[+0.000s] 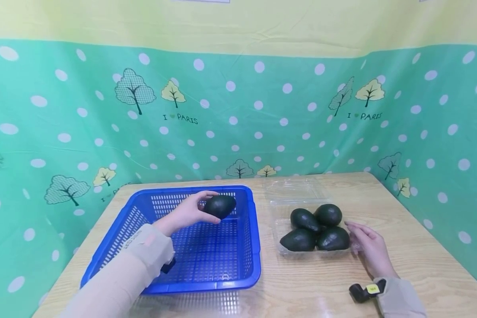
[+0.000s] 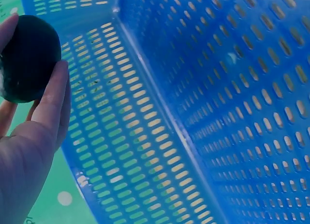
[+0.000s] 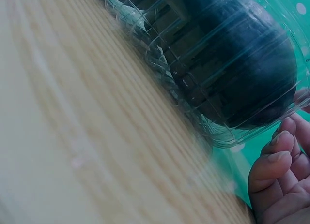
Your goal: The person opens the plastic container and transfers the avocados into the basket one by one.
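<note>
My left hand (image 1: 191, 211) grips a dark avocado (image 1: 221, 206) above the blue plastic basket (image 1: 256, 247), near its back right part. In the left wrist view the fingers (image 2: 54, 100) curl around the avocado (image 2: 34, 59), beside the slotted basket wall. On the right, several more avocados (image 1: 303, 220) are heaped in a clear plastic clamshell container (image 1: 280, 252). My right hand (image 1: 371, 247) holds the right edge of that container. The right wrist view shows curled fingers (image 3: 273, 166) at the container's rim, close to one avocado (image 3: 242, 64).
The container's clear lid (image 1: 296, 191) is folded back on the wooden table (image 1: 417, 260). A green dotted curtain (image 1: 258, 132) rises behind the table and along both sides. The basket covers much of the table's left half.
</note>
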Demonstrator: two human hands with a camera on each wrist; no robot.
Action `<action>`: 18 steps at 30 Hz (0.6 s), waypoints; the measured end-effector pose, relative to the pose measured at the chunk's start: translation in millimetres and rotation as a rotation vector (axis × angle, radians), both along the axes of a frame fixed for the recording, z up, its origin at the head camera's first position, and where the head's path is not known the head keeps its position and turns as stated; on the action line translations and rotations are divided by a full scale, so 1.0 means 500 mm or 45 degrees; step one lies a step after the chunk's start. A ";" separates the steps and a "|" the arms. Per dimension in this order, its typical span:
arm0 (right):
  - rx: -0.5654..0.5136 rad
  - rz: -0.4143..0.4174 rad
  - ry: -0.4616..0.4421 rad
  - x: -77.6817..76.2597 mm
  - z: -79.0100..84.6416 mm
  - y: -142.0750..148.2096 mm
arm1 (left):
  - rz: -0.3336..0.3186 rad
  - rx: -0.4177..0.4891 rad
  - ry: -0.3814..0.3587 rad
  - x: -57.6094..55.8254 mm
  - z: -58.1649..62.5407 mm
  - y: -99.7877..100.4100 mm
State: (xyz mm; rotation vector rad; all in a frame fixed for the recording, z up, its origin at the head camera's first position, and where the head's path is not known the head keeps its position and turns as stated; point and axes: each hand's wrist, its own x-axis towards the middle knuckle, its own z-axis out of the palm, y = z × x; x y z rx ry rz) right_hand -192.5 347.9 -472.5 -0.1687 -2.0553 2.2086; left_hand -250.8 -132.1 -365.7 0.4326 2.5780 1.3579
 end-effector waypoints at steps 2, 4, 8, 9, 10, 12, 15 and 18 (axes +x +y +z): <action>-0.014 0.002 0.008 0.000 0.000 0.000 | -0.030 -0.016 0.006 -0.001 -0.004 0.000; -0.022 0.008 0.019 -0.001 0.000 0.000 | -0.050 -0.029 0.017 -0.002 -0.007 0.001; -0.027 0.013 0.027 -0.001 0.002 0.001 | -0.054 -0.028 -0.002 -0.003 -0.013 0.005; -0.025 0.013 0.026 -0.001 0.002 0.001 | -0.052 -0.034 -0.007 -0.003 -0.015 0.006; -0.024 0.009 0.024 -0.001 0.002 0.001 | -0.051 -0.036 -0.011 -0.004 -0.017 0.006; -0.019 0.003 0.019 -0.002 0.002 0.001 | -0.049 -0.050 -0.013 -0.006 -0.022 0.007; -0.020 -0.004 0.012 -0.002 0.001 0.000 | -0.063 -0.077 0.004 -0.009 -0.029 0.005; -0.020 -0.006 0.012 -0.002 0.000 -0.001 | -0.064 -0.087 0.006 -0.012 -0.033 0.004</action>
